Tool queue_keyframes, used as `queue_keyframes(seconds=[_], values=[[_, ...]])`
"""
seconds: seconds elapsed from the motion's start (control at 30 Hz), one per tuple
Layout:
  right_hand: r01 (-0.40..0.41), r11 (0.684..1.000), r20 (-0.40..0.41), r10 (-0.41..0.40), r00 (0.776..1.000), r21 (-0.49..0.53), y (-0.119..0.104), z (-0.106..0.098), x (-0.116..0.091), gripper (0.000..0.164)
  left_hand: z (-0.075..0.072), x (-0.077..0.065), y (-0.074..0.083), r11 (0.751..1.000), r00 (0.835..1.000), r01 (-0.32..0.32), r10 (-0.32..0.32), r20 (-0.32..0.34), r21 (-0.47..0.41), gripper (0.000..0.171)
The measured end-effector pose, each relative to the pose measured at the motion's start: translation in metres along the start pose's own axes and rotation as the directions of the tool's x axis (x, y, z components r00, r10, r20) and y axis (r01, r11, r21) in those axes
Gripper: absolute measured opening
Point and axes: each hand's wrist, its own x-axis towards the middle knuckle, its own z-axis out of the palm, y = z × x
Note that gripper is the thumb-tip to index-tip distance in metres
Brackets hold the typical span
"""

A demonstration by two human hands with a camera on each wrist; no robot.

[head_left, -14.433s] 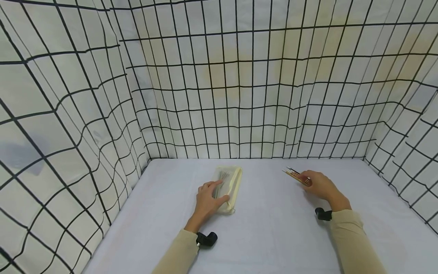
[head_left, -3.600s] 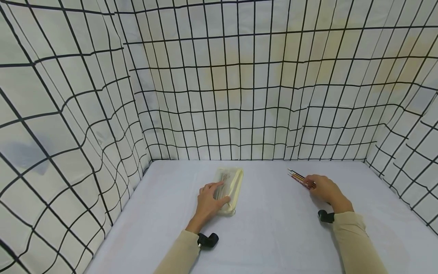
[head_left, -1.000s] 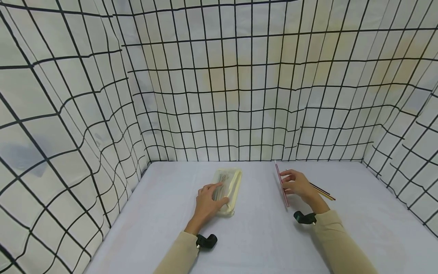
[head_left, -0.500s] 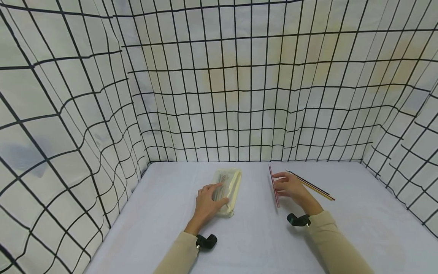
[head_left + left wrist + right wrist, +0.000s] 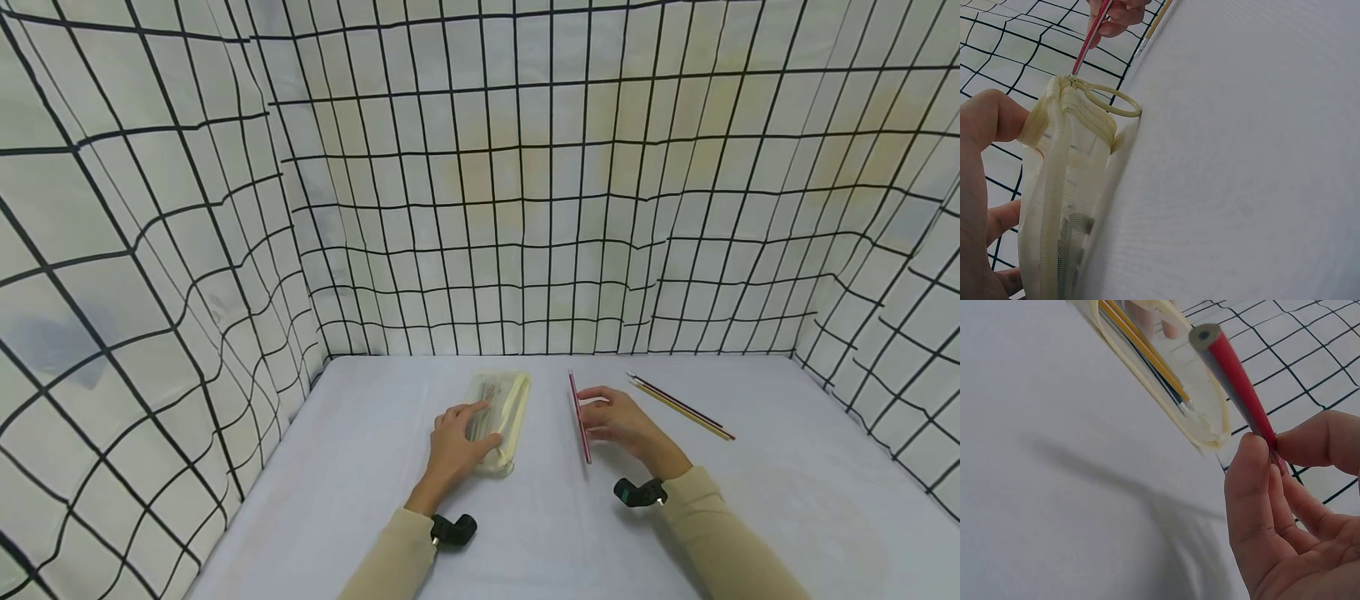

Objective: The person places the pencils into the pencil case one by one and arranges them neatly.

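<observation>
White tabletop (image 5: pixel 360 450); red pencil (image 5: pixel 1241 387) shows lead (image 5: pixel 1204 335) only in right wrist view.

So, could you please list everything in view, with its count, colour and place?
Held pencil: one, red and grey, in the right hand's grip
Mesh pouch: one, pale yellow, at the left hand
Pouch loop: one, pale yellow, at the pouch's end
Pouch contents: slim sticks, count unclear, some yellow, some dark, inside the pouch
Dark pencil: one, dark, lying on the table's right
Yellow pencil: one, yellow, alongside the dark one
Table: one, white, beneath everything
Gridded walls: three, white with black lines, back and both sides
Wrist devices: two, black, one per wrist
Sleeves: two, beige, one per arm
Left hand: one, bare, holding the pouch
Right hand: one, bare, pinching the red pencil
</observation>
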Motion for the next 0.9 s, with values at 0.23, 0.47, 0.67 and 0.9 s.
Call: queue_keyframes(seconds=[0.23, 0.47, 0.67, 0.9], values=[[-0.021, 1.000, 0.000, 0.021, 1.000, -0.017, 0.001, 0.021, 0.005, 0.046, -0.001, 0.000, 0.001, 1.000, 1.000, -0.003, 0.003, -0.004, 0.008, 0.065], [-0.037, 0.999, 0.030, 0.038, 0.999, -0.032, 0.004, 0.042, 0.011, 0.044, -0.002, 0.001, 0.000, 1.000, 1.000, 0.009, -0.009, 0.003, 0.015, 0.066], [-0.045, 0.999, 0.048, 0.046, 0.998, -0.024, 0.001, 0.058, 0.016, 0.043, 0.000, 0.000, 0.000, 1.000, 1.000, -0.001, 0.001, -0.006, 0.022, 0.067], [-0.054, 0.998, 0.029, 0.055, 0.998, -0.015, -0.003, 0.074, 0.031, 0.041, 0.002, 0.001, -0.001, 0.999, 1.000, 0.006, -0.005, -0.008, 0.034, 0.067]])
